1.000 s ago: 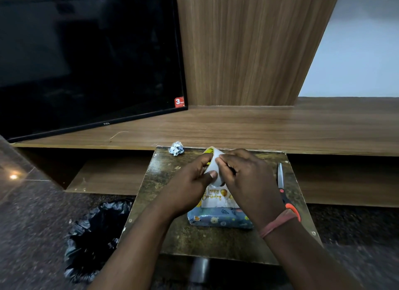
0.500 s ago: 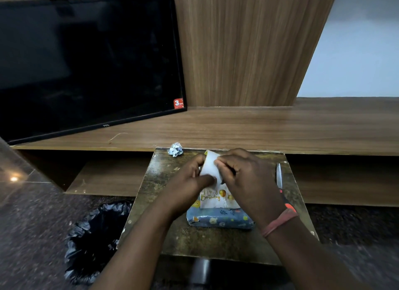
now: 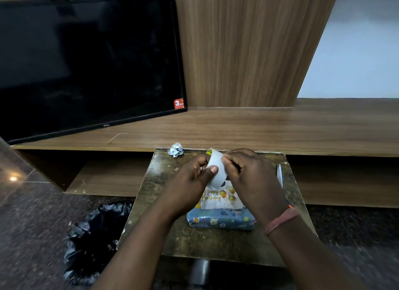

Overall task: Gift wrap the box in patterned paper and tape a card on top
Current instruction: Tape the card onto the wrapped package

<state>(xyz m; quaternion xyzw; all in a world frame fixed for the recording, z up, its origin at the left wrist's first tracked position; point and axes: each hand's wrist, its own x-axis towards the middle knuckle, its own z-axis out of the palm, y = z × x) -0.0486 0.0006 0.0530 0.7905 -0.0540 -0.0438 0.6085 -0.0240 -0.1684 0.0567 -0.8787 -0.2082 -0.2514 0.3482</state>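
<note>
The box wrapped in blue patterned paper (image 3: 222, 221) lies on the small dark table (image 3: 194, 244). A white "Happy Birthday" card (image 3: 218, 200) rests on top of it. Just above the card I hold a roll of whitish tape (image 3: 214, 171). My left hand (image 3: 192, 181) grips the roll, thumb pressed on its outer face. My right hand (image 3: 248, 177) pinches at the roll's right edge with curled fingers; whether a tape end is lifted is hidden.
Scissors (image 3: 280, 176) lie on the table right of my right hand, mostly hidden. A crumpled paper scrap (image 3: 176, 149) sits at the table's far left corner. A black-lined bin (image 3: 95, 242) stands on the floor at left. A TV (image 3: 86, 63) leans on the wooden shelf behind.
The tape roll has turned slightly in my hands; my left thumb has slid across its face. Box and card have not moved.
</note>
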